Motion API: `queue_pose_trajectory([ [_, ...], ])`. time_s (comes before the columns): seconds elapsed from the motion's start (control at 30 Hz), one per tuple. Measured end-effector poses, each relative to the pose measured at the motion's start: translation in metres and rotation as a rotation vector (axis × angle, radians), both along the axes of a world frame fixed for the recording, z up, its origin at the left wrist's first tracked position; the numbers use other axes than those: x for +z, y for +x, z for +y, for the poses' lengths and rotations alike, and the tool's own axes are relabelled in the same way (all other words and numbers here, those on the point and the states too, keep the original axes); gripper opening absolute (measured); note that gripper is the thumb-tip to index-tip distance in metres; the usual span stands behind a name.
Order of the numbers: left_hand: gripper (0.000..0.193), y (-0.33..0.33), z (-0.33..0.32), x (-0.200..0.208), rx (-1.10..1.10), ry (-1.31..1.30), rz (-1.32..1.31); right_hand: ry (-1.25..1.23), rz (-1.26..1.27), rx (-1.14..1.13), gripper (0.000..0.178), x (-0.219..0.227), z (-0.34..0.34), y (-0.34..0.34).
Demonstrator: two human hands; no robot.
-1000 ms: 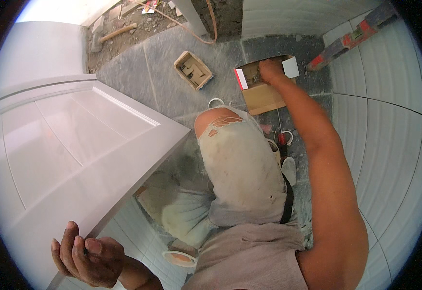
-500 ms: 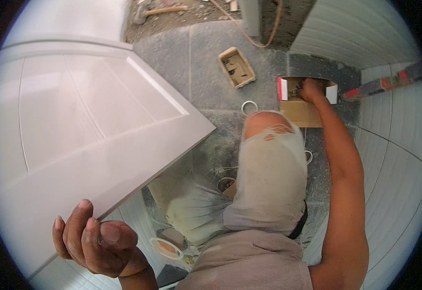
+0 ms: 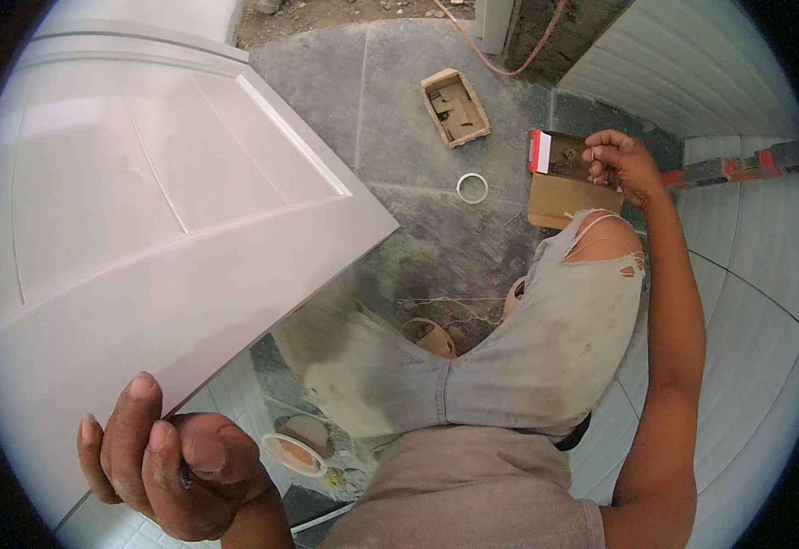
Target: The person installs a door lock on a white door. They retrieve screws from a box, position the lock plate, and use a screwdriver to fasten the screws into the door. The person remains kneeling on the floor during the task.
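My right hand [image 3: 626, 166] is just above an open cardboard box [image 3: 564, 203] with a red and white end flap. Its fingers are pinched together on something too small to name. Small dark metal pieces [image 3: 568, 157] lie inside the box. At the lower left my left hand [image 3: 175, 457] is palm up with its fingers curled in. A small dark bit [image 3: 185, 474] shows between those fingers, but its kind is unclear. Beside that hand stretches a large white panelled door [image 3: 198, 265], whose edge passes just behind the fingers.
A shallow cardboard tray [image 3: 455, 108] with small dark pieces lies on the grey tiled floor, near a white ring [image 3: 472, 188]. A red and grey spirit level [image 3: 738, 171] rests by the right wall. An orange cord [image 3: 500, 69] crosses the far doorway. Another pale ring [image 3: 294, 454] lies near my hip.
My right hand has come up out of the cardboard box, fingers pinched. My knee has swung right, toward the box. The left hand stays curled, slightly shifted left.
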State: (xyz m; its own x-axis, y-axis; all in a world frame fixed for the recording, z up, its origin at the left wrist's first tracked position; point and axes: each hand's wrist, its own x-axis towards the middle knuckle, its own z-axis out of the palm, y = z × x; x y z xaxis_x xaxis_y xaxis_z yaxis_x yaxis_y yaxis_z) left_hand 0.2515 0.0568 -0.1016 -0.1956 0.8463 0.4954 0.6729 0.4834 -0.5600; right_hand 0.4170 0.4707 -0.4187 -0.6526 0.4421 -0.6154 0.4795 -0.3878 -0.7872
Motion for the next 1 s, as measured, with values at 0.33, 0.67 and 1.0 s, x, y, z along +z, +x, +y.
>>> queue_pose_trajectory([
  [0.33,0.017,-0.022,-0.019,-0.010,-0.109,0.037,0.077,0.047,-0.045,-0.028,0.024,-0.012,0.015,0.047],
  [0.67,0.030,-0.022,0.001,-0.014,-0.225,0.264,0.167,0.674,-0.247,-0.068,0.021,0.008,0.028,0.063],
  [1.0,0.029,-0.025,0.009,-0.017,-0.252,0.218,0.304,0.673,0.051,0.200,0.022,0.027,0.011,0.039],
])
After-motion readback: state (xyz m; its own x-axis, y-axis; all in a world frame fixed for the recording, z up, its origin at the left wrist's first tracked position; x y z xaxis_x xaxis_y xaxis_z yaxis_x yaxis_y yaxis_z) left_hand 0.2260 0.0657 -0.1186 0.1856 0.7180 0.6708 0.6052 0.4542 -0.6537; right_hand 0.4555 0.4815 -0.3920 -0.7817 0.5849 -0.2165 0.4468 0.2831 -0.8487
